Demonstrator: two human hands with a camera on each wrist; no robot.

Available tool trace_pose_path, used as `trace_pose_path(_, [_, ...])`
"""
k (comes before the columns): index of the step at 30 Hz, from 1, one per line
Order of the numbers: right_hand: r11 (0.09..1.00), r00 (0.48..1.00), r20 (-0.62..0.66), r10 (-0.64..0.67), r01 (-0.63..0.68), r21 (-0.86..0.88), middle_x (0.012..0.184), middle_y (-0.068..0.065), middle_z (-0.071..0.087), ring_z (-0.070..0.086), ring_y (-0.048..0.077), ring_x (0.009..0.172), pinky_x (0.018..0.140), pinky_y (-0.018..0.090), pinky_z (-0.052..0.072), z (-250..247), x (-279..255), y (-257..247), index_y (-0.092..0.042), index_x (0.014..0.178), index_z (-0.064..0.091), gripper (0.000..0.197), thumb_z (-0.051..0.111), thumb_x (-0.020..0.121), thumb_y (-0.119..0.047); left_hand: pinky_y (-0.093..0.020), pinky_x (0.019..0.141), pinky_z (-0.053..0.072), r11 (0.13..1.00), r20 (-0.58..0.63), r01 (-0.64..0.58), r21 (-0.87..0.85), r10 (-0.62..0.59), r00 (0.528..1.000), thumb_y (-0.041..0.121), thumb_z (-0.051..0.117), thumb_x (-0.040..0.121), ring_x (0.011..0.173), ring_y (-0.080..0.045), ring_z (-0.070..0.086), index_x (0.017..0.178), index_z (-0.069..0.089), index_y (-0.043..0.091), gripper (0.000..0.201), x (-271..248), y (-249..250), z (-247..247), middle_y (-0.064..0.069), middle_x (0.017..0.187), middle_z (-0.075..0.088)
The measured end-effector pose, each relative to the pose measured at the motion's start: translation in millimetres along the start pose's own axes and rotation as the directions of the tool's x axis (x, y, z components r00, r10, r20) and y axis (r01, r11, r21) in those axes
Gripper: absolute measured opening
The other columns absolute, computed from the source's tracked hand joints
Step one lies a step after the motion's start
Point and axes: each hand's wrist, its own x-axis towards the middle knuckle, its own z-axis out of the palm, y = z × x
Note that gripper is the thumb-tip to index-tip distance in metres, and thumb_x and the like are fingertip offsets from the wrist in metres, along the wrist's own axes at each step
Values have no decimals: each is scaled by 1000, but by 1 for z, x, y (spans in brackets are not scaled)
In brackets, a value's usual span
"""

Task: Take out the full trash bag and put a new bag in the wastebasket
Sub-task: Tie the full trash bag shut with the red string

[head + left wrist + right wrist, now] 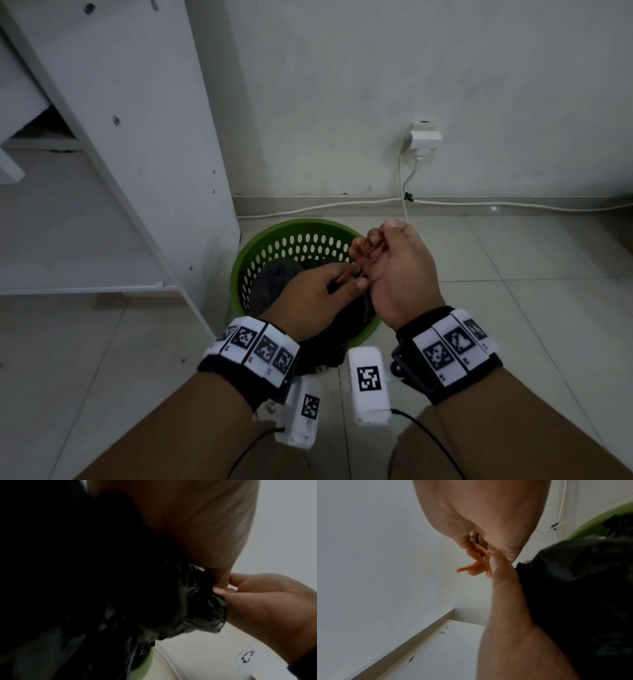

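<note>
A green perforated wastebasket stands on the tiled floor by the wall, with a black trash bag inside it. Both hands hover over the basket's mouth. My left hand pinches the bag's gathered neck and an orange drawstring between thumb and fingers. My right hand has its fingers curled round the same drawstring. In the left wrist view the crumpled bag top bunches between the two hands. The bag fills the right side of the right wrist view, with the basket rim behind it.
A white cabinet stands close to the basket on the left. A wall socket with a plug is behind, and a white cable runs along the baseboard. Tiled floor extends to the right and front.
</note>
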Motion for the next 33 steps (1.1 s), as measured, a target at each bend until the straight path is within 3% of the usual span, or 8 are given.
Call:
trace_pose_path(5, [996,1000,4,-10,10,-84,68,-1,44,35,11,49,44,24,36,0,4,-11,-15,83,44,22,39,105,-19,-18,70,47,993,118,53,-108,-40,992,37,56,100,72,-4,63,100,77,23,25,-5,-4,3,0,84,75])
trace_pose_path(9, [914,995,74,-73,97,-395,66,1,40,26,11,46,41,25,19,-17,10,-12,-17,82,44,22,41,103,-20,-31,85,43,990,163,42,136,-64,985,44,56,98,82,-16,66,80,71,31,27,-8,-17,-10,0,80,71])
trace_pose_path(13, [360,929,317,-190,366,-858,63,-3,46,39,6,51,49,22,35,-38,13,-7,-19,86,49,17,46,100,-29,-41,101,27,900,199,-49,433,-43,979,42,49,102,107,-14,45,86,62,37,21,-10,-20,-23,14,95,58])
trace_pose_path(16, [31,839,541,-56,543,-839,62,-5,49,44,7,51,49,19,34,-48,9,-6,-15,90,46,16,43,102,-25,-39,97,26,784,267,-134,606,-41,963,45,47,101,110,-15,42,99,69,33,25,-13,-29,-29,15,98,54])
trace_pose_path(19, [-184,780,594,195,624,-759,72,-2,51,49,19,60,56,33,39,-54,4,-1,-18,90,42,17,39,103,-27,-39,95,23,584,316,-237,776,-35,948,48,40,102,112,-18,40,109,69,30,34,-13,-37,-34,9,108,57])
trace_pose_path(22, [-340,755,556,347,654,-676,87,3,55,55,26,68,64,38,48,-57,4,4,-17,99,42,15,34,104,-28,-44,95,25,448,310,-290,846,31,950,48,40,101,111,-24,44,108,70,27,37,-11,-45,-35,4,106,59])
trace_pose_path(26, [-459,754,520,401,657,-599,98,7,59,61,32,73,65,42,53,-61,7,11,-18,110,40,11,36,102,-25,-41,81,27,354,280,-336,873,201,939,46,39,88,87,-26,56,78,74,25,42,-11,-56,-31,4,80,61])
trace_pose_path(33, [-553,799,467,378,600,-578,103,9,58,63,34,77,58,36,41,-62,4,17,-16,116,41,18,41,98,-18,-47,92,35,333,196,-312,890,340,920,36,46,90,89,-25,56,76,67,22,29,-16,-58,-16,5,77,59])
